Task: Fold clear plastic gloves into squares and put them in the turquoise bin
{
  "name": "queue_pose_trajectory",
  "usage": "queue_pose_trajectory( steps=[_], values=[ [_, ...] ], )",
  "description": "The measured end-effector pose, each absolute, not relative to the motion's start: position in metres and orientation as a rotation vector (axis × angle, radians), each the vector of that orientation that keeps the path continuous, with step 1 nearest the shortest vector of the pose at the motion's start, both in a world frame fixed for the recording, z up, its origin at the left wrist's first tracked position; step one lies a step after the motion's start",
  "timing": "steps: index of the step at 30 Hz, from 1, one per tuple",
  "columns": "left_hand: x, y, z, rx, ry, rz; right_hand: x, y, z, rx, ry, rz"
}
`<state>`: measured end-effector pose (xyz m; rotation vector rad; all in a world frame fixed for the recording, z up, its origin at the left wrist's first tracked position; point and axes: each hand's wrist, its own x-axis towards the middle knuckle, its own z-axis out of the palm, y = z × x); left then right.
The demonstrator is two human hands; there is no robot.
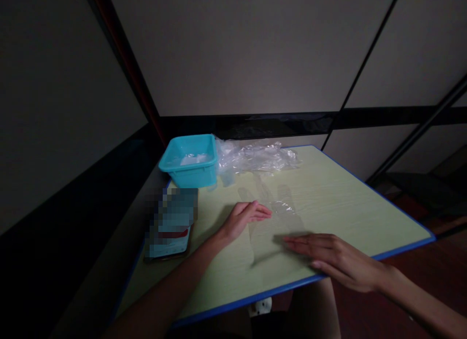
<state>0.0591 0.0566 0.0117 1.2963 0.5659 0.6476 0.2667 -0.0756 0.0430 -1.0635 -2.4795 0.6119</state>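
A clear, thin plastic sheet shaped like a disposable glove (272,232) lies flat on the table, its finger-like ends pointing away from me. My left hand (246,220) is at its left side, fingers stretched out and lying close together over its edge. On the right, my right hand (328,256) hovers near the glove's lower right edge with its fingers straight. Neither hand grips anything. I cannot tell whether the fingertips press on the plastic.
A turquoise plastic basket (193,176) with pale contents stands at the table's back left. Beside it lies crumpled clear plastic (255,156). A phone (170,244), partly blurred out, rests at the left edge. Blue trim (292,284) borders the pale table (346,198); panelled walls rise behind.
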Motion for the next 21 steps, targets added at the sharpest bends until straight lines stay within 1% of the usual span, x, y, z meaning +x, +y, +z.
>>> queue_pose_trajectory(
  steps=[7,13,15,18,21],
  values=[
    [0.060,0.056,0.013,1.315,0.602,0.603,0.273,-0.066,0.052,-1.161,-2.311,0.742],
    [0.055,0.058,0.011,1.339,0.571,0.573,0.277,-0.040,0.057,-1.271,-2.037,0.918],
    [0.052,0.059,0.012,1.355,0.545,0.576,0.278,-0.027,0.056,-1.223,-1.937,1.043],
    [0.050,0.060,0.015,1.422,0.497,0.545,0.280,-0.007,0.054,-1.123,-1.710,1.316],
    [0.051,0.061,0.018,1.481,0.541,0.524,0.282,0.010,0.050,-1.073,-1.513,1.498]
  ],
)
